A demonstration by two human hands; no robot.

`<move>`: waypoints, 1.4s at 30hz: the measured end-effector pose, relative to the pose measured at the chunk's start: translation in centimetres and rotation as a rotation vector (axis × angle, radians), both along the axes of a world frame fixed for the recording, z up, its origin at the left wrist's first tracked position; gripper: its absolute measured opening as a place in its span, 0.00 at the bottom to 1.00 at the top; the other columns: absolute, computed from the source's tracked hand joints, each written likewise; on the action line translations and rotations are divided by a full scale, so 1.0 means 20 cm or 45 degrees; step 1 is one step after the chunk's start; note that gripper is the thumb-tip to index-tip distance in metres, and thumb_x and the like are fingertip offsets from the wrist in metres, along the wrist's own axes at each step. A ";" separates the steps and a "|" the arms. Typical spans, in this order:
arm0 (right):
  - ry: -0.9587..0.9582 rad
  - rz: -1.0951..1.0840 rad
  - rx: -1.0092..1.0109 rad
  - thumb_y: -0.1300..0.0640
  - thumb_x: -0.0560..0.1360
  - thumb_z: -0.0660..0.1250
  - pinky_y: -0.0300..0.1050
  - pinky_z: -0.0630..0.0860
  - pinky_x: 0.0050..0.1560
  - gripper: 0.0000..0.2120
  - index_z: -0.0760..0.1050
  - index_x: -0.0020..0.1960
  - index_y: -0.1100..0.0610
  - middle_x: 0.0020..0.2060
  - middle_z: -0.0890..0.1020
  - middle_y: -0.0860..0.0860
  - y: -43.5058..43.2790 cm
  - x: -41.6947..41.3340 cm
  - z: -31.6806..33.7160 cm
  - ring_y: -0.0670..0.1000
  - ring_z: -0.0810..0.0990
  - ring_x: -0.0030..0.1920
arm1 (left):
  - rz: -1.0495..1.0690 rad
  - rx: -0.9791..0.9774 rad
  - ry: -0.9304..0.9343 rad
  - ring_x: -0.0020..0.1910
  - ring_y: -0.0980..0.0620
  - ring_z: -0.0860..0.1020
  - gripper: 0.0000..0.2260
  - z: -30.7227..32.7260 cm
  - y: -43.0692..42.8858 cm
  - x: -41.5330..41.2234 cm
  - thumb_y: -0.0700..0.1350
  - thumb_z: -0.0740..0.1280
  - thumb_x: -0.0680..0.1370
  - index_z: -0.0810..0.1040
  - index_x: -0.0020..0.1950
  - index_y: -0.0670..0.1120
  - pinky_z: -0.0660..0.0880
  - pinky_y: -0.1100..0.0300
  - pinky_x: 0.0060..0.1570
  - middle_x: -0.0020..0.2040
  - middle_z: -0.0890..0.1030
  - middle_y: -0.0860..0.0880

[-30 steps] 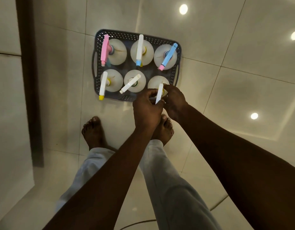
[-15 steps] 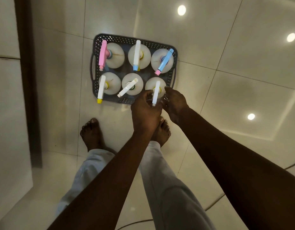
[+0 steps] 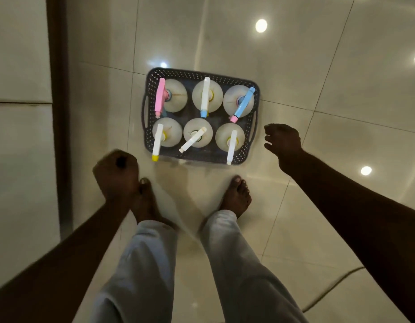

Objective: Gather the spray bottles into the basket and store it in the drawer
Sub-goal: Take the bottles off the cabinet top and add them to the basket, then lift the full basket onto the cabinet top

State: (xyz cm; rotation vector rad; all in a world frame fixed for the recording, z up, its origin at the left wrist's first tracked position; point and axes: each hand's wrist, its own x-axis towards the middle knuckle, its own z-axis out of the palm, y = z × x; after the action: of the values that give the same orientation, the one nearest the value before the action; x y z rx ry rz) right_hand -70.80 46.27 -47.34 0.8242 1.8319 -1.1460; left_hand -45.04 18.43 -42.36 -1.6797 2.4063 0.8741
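Observation:
A dark perforated basket (image 3: 202,74) with side handles stands on the glossy floor. Several white spray bottles stand upright in it in two rows. The back row has a pink-nozzled bottle (image 3: 176,99), a white-and-blue one (image 3: 205,95) and a blue-nozzled one (image 3: 241,102). The front row has white nozzles, such as the right front bottle (image 3: 229,138). My left hand (image 3: 116,176) is curled into a loose fist, near and left of the basket, holding nothing. My right hand (image 3: 282,143) hovers just right of the basket's right handle, fingers slightly apart, empty.
My two bare feet (image 3: 236,197) stand just in front of the basket. A dark vertical strip (image 3: 57,113) and pale cabinet panels (image 3: 20,66) run along the left. A thin cable (image 3: 337,285) lies on the tiles at lower right.
Both hands have let go of the right front bottle and moved apart, the left hand to the basket's near left, the right hand to its right side. The view has shifted.

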 end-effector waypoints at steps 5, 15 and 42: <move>-0.012 -0.023 -0.001 0.63 0.83 0.65 0.50 0.74 0.54 0.10 0.79 0.63 0.65 0.52 0.77 0.61 -0.06 0.00 -0.08 0.57 0.74 0.52 | 0.334 0.127 0.025 0.51 0.39 0.86 0.16 -0.26 -0.35 -0.19 0.48 0.66 0.75 0.86 0.54 0.40 0.84 0.42 0.55 0.50 0.87 0.39; 0.079 0.049 0.100 0.61 0.80 0.68 0.57 0.84 0.57 0.07 0.81 0.44 0.53 0.44 0.84 0.54 -0.17 0.03 -0.21 0.55 0.82 0.47 | 0.349 0.653 0.194 0.51 0.41 0.85 0.07 -0.45 -0.35 -0.49 0.42 0.66 0.80 0.85 0.49 0.47 0.83 0.42 0.59 0.53 0.86 0.37; 0.384 0.022 0.028 0.60 0.83 0.67 0.48 0.82 0.50 0.08 0.85 0.49 0.55 0.41 0.85 0.54 -0.40 0.13 1.32 0.54 0.83 0.45 | 0.420 0.527 0.424 0.44 0.48 0.84 0.13 1.01 -0.43 -0.27 0.48 0.67 0.79 0.87 0.39 0.59 0.82 0.42 0.58 0.39 0.87 0.52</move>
State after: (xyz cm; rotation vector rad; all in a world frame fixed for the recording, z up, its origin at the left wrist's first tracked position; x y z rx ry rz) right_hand -68.16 38.23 -21.02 0.6738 2.0950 -1.2965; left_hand -50.54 9.84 -22.13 -1.8977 1.9370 1.6851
